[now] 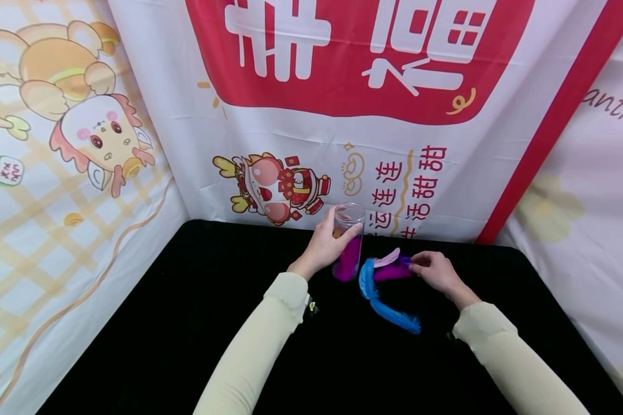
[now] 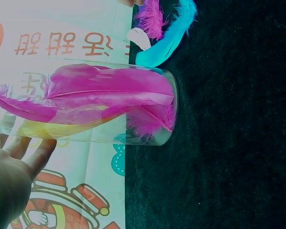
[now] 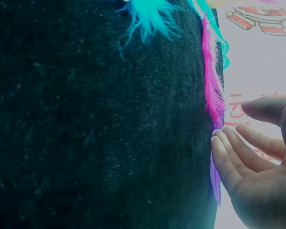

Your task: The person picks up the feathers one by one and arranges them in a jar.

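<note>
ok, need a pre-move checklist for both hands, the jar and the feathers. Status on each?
1. Left hand holding jar: ok, thumb across its side.
2. Jar roughly upright: ok.
3. Jar mouth uncovered: ok, no lid on it.
4. Right hand gripping purple feather: not ok; right wrist view shows thumb and fingers apart, fingertips by the feather.
5. Blue feathers clear of jar: cannot tell; the upper one lies close beside it.

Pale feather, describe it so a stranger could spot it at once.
At the black table, the left hand holds a clear jar. Right of it lie blue feathers and a magenta feather. The pale feather beside them is the only whitish-pink one.
</note>
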`<state>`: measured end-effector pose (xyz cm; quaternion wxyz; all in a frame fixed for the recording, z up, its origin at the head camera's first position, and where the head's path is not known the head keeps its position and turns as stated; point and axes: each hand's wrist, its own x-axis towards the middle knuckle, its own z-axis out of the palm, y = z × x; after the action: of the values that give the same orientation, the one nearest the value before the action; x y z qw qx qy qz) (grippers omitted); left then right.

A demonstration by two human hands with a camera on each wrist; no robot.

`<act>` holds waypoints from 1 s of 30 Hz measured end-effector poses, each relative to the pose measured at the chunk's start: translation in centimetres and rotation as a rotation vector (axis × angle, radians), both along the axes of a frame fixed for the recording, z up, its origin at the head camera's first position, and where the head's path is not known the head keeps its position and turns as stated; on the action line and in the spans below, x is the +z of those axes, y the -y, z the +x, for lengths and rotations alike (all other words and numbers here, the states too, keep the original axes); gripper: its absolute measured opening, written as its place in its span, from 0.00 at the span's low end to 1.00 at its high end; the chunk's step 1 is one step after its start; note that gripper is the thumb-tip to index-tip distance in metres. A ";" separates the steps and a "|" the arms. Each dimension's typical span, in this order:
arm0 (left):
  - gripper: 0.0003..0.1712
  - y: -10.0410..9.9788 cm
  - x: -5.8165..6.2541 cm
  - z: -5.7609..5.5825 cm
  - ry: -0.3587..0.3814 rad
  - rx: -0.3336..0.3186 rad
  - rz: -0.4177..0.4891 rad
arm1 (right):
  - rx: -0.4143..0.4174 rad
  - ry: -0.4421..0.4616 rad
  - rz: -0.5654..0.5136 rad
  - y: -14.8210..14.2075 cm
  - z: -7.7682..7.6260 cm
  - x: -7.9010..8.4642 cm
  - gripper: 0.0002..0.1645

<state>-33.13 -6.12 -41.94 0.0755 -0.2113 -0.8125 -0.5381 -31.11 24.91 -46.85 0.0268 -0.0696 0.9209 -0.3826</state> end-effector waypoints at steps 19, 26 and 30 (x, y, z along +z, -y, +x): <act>0.39 0.0 0.0 0.1 -0.004 -0.009 0.021 | -0.036 0.124 -0.226 0.9 0.0 -1.1 0.20; 0.39 0.0 0.0 0.0 -0.005 -0.001 0.017 | -0.055 0.184 -0.382 1.6 -0.1 -1.0 0.21; 0.39 0.0 0.0 0.0 -0.007 -0.007 0.017 | -0.047 0.197 -0.422 2.0 0.0 -0.9 0.22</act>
<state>-33.16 -6.11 -41.95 0.0784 -0.2156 -0.8070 -0.5443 -31.15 22.92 -47.76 0.0926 -0.0144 0.8147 -0.5722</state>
